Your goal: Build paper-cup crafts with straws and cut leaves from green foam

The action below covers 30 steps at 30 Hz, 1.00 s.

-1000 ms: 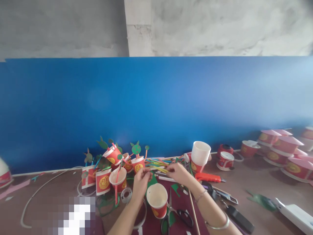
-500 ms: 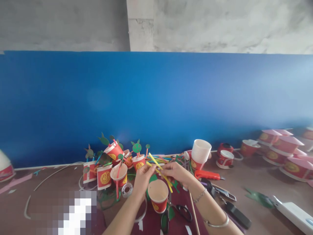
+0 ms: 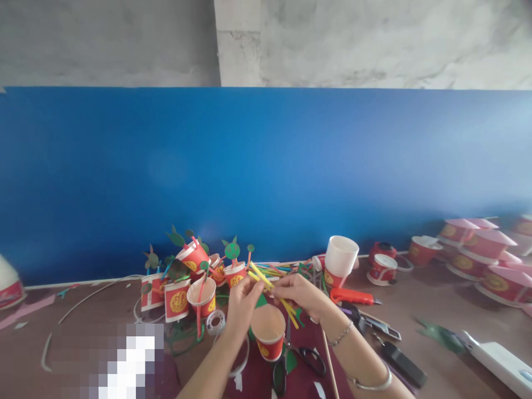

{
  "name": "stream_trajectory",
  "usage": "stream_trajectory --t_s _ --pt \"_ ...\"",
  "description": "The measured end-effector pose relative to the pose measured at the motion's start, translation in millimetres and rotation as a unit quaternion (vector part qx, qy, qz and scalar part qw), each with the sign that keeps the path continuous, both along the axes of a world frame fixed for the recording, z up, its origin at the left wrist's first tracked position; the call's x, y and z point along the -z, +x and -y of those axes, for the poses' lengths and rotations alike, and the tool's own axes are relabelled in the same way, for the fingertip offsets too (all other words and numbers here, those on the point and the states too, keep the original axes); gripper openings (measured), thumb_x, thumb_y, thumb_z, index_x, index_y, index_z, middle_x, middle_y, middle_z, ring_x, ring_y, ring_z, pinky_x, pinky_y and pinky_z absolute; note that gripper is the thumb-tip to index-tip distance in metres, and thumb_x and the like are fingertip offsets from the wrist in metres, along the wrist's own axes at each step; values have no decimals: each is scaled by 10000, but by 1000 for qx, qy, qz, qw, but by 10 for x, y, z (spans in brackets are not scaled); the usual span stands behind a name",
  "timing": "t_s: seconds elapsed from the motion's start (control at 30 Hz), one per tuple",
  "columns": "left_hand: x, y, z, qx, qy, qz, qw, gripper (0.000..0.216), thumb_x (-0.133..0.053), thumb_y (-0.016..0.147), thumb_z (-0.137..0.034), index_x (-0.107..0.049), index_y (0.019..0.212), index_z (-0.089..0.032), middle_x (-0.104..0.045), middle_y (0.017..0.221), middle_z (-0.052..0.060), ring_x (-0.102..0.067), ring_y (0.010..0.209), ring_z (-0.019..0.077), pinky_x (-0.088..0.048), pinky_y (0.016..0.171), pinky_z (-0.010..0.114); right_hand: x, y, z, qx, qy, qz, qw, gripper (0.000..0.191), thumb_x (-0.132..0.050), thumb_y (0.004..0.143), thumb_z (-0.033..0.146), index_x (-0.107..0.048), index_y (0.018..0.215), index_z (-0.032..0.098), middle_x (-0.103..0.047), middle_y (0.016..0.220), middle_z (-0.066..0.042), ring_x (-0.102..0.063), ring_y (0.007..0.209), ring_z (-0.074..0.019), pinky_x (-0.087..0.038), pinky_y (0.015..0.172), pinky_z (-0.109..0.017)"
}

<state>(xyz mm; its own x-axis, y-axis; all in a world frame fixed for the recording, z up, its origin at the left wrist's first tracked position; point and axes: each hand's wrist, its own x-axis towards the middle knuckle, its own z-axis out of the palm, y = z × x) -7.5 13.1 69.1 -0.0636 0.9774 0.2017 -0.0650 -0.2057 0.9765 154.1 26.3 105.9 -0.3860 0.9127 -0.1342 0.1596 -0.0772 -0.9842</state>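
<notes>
Both hands meet just above the table, pinching the same small bundle of yellow strips [image 3: 272,291]. The left hand [image 3: 242,302] grips the upper end with thumb and fingertips closed on it, while the right hand [image 3: 301,293] pinches the strips a little further along, so that their lower ends slant down past its fingers. A thin chain and a metal bangle sit on the right wrist.

Directly under the hands stands a red paper cup [image 3: 269,332], open mouth up, with black-handled scissors [image 3: 305,360] lying just beside it on the right. A roll of clear tape [image 3: 215,321] lies near the left forearm. Behind the hands is a heap of coloured strips [image 3: 272,270] and a cluster of red cups with green paper leaves [image 3: 195,271]. Further right are an upturned white cup [image 3: 341,257], an orange utility knife [image 3: 353,297], and rows of pink-lidded cups [image 3: 482,249] along the blue wall [image 3: 266,172].
</notes>
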Motion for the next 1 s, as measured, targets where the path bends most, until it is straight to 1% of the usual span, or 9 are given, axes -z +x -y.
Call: stream_trajectory --t_s 0.1,0.17,0.3,0.47,0.63,0.73,0.83,0.87,1.0 --pt "-15 -21 49 -92 141 -119 978 458 -580 828 -323 -500 1265 -211 -573 1233 112 -545 1116 262 -449 901 382 -17 33 -27 79 -37 -100 991 271 -732 640 391 -701 669 123 -579 503 13 -365 393 -41 -230 368 -185" --pt "-54 -32 103 -95 260 -232 933 566 -528 856 -202 -341 1386 -269 -418 1400 107 -382 1290 266 -327 1040 454 -16 48 -41 106 -79 -167 977 281 -737 637 371 -707 771 126 -621 565 -1 -440 435 -54 -293 392 -175" --pt "-125 -43 187 -45 359 -408 838 573 -446 864 -65 -388 1360 -347 -265 1486 65 -188 1384 290 -254 1076 511 -16 0 -10 88 -121 -227 962 226 -750 626 322 -660 714 135 -554 516 41 -413 425 -37 -299 403 -158" --pt "-154 -86 185 -26 412 -429 803 444 -473 864 -84 -547 1227 -331 -312 1467 61 -225 1359 305 -333 1023 501 -53 -117 104 38 -112 -225 967 216 -752 636 297 -597 646 146 -448 488 84 -297 393 -11 -191 379 -161" --pt "-187 -128 167 -5 430 -336 838 349 -483 870 -80 -589 1146 -267 -564 1283 74 -393 1275 251 -368 1011 470 -65 -54 78 -5 -51 -172 984 282 -684 709 415 -619 685 142 -550 536 32 -339 402 -30 -186 380 -180" --pt "-188 -146 148 -41 388 -231 891 290 -481 892 -124 -596 1127 -247 -635 1176 77 -463 1227 243 -408 988 452 27 131 -93 89 51 -57 993 390 -547 780 504 -646 797 127 -670 616 -46 -398 391 -63 -251 385 -199" --pt "-199 -168 120 -90 322 -129 933 234 -467 911 -185 -625 1078 -226 -658 1128 79 -533 1164 232 -452 955 398 178 343 -299 197 157 164 954 384 -374 863 378 -660 846 121 -715 721 -81 -508 459 -111 -371 455 -226" --pt "-208 -175 112 -99 300 -103 943 219 -470 913 -212 -637 1054 -218 -663 1120 80 -555 1139 230 -461 948 383 232 394 -351 189 187 260 928 403 -311 881 319 -669 849 136 -720 748 -75 -547 503 -123 -389 478 -225" --pt "-254 -187 103 -110 224 -25 968 224 -508 893 -328 -660 977 -187 -698 1037 84 -630 1023 237 -503 892 357 431 401 -419 148 211 346 902 319 -401 829 204 -701 731 163 -718 745 -81 -623 668 -171 -419 610 -241"
